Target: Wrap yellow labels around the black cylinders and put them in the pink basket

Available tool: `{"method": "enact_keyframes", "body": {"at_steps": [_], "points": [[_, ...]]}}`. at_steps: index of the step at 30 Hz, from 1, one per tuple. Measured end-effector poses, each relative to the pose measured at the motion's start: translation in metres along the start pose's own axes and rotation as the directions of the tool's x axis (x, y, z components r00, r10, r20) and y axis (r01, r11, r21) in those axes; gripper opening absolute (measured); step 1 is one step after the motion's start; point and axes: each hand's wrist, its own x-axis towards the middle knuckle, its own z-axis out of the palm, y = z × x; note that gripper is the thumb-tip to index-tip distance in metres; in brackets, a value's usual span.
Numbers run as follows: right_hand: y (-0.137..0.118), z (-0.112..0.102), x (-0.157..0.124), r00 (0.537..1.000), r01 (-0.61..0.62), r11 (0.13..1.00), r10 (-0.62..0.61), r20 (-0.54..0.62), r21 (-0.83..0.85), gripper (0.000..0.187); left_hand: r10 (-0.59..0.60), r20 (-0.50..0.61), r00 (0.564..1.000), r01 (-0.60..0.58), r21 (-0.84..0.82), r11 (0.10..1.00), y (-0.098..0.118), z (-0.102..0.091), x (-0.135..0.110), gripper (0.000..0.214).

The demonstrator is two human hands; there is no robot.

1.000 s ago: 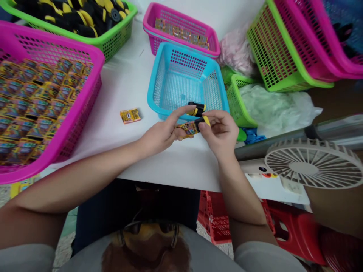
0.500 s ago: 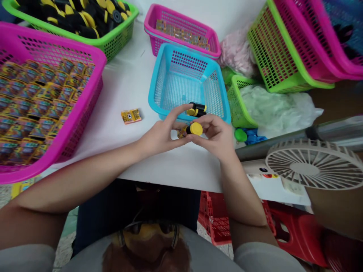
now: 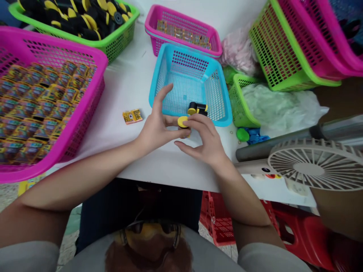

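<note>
My left hand point(image 3: 154, 130) grips a small cylindrical container with a yellow cap point(image 3: 182, 121) between thumb and fingers, its index finger raised. The container's lower part is mostly hidden by the fingers. My right hand point(image 3: 206, 141) is at its right side, with fingertips touching the cap's edge and the thumb spread away below. Behind the hands is a blue basket point(image 3: 153, 96), where a few black cylinders with yellow ends point(image 3: 192, 108) lie at the near side. A small yellow printed packet point(image 3: 132, 116) lies on the white table to the left of my left hand.
A pink basket point(image 3: 98, 62) of printed packets stands left; a green basket point(image 3: 113, 44) of black-and-yellow cylinders is behind it. Another pink basket point(image 3: 215, 41) stands at the back. A fan point(image 3: 309, 168), a green round lid point(image 3: 242, 135) and plastic bags point(image 3: 278, 105) are on the right.
The container has shifted slightly left and turned more upright, with its cap facing up. My right thumb has come away from it, and my left index finger has lifted.
</note>
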Motion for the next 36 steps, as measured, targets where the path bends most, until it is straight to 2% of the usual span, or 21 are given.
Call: {"method": "enact_keyframes", "body": {"at_steps": [3, 6, 9, 12, 14, 16, 19, 23, 26, 30, 33, 36], "points": [[0.004, 0.003, -0.003, 0.997, 0.004, 0.999, -0.001, 0.075, -0.036, 0.056, -0.082, 0.037, 0.996, 0.087, -0.160, 0.983, 0.005, 0.001, 0.001, 0.118], [0.007, 0.004, -0.005, 0.998, -0.007, 0.999, 0.010, 0.066, -0.048, 0.060, -0.135, 0.070, 0.988, 0.149, -0.248, 0.957, 0.005, 0.001, 0.004, 0.117], [0.005, 0.006, -0.006, 0.999, -0.027, 0.999, 0.028, 0.034, -0.035, 0.064, -0.193, 0.127, 0.973, 0.226, -0.351, 0.909, 0.004, 0.004, 0.005, 0.091], [-0.003, 0.009, -0.007, 1.000, -0.013, 0.998, 0.012, -0.008, -0.061, 0.061, -0.232, 0.289, 0.929, 0.341, -0.425, 0.838, 0.005, 0.008, 0.001, 0.061], [-0.010, 0.012, -0.006, 1.000, 0.013, 0.998, -0.014, -0.022, -0.067, 0.060, -0.238, 0.390, 0.890, 0.402, -0.422, 0.813, 0.008, 0.010, -0.002, 0.055], [-0.016, 0.013, -0.006, 0.999, 0.041, 0.998, -0.041, -0.015, -0.041, 0.062, -0.248, 0.428, 0.869, 0.426, -0.392, 0.816, 0.011, 0.010, -0.004, 0.053], [-0.022, 0.012, -0.004, 0.998, 0.066, 0.997, -0.066, 0.015, -0.032, 0.064, -0.234, 0.401, 0.886, 0.384, -0.350, 0.854, 0.013, 0.008, -0.005, 0.050], [-0.020, 0.011, -0.003, 0.993, 0.118, 0.988, -0.116, 0.031, -0.103, 0.066, -0.205, 0.336, 0.919, 0.304, -0.277, 0.912, 0.010, 0.007, -0.006, 0.050], [-0.018, 0.014, -0.003, 0.982, 0.185, 0.969, -0.189, -0.008, -0.162, 0.059, -0.189, 0.283, 0.940, 0.251, -0.199, 0.947, 0.008, 0.007, -0.007, 0.049], [-0.018, 0.022, -0.002, 0.957, 0.260, 0.937, -0.282, -0.065, -0.234, 0.045, -0.084, 0.219, 0.972, 0.114, -0.128, 0.985, 0.008, 0.006, -0.006, 0.053], [-0.015, 0.023, -0.003, 0.922, 0.316, 0.908, -0.362, -0.135, -0.274, 0.044, -0.033, 0.235, 0.972, 0.065, -0.130, 0.989, 0.010, 0.005, -0.006, 0.055], [-0.011, 0.019, -0.007, 0.907, 0.375, 0.902, -0.405, -0.117, -0.215, 0.045, -0.020, 0.308, 0.951, 0.070, -0.152, 0.986, 0.014, 0.004, -0.007, 0.056]]}}
